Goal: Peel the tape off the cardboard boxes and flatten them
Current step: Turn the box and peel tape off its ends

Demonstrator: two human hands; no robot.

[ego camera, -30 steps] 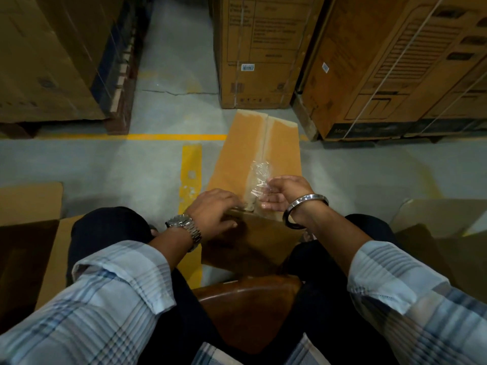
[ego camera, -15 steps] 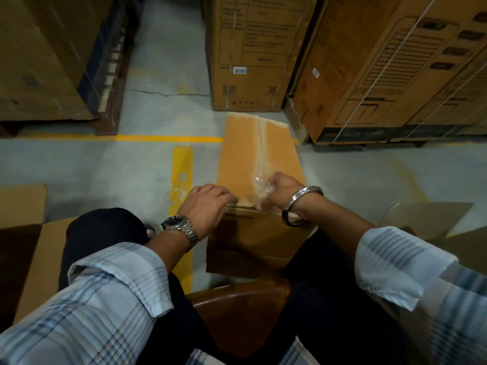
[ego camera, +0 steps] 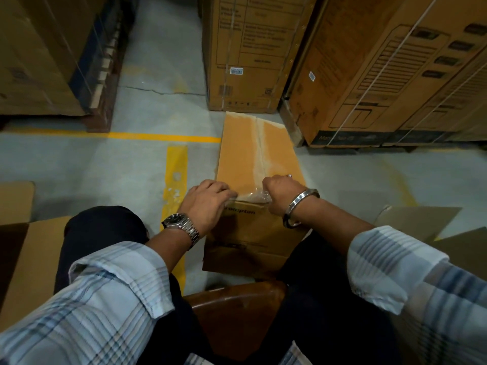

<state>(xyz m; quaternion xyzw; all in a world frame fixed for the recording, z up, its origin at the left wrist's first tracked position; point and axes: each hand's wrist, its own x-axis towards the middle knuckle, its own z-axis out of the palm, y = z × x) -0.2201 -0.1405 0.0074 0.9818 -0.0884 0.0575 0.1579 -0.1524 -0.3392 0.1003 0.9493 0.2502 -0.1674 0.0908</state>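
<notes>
Two hands work at the near top edge of one box. At far left, a flat sheet of brown cardboard (ego camera: pixel 34 248) lies on the grey concrete floor (ego camera: pixel 79 167) beside the person's left knee.

The left forearm reaches forward and slightly right. It wears a rolled blue-and-white checked sleeve (ego camera: pixel 105 285) and a silver metal wristwatch (ego camera: pixel 181 227). The left hand (ego camera: pixel 208 204) lies palm down on the near left corner of the long brown cardboard box (ego camera: pixel 242 154). Its fingers are pressed together and curled over the top edge, holding it.

The box rests on the floor, its near end between the person's knees and its far end close to a tall printed brown carton (ego camera: pixel 250 48). Whether the two touch cannot be told. A pale stripe runs along the centre seam of the top face.

Clear crumpled plastic tape (ego camera: pixel 257 196) is bunched at the near edge of the top, between the two hands. The right hand (ego camera: pixel 279 194), back toward the camera, is closed into a fist gripping that tape. Its fingertips are hidden. A silver metal bangle (ego camera: pixel 300 206) sits on the right wrist.

At right, a further piece of brown cardboard (ego camera: pixel 421 219) lies on the floor.
</notes>
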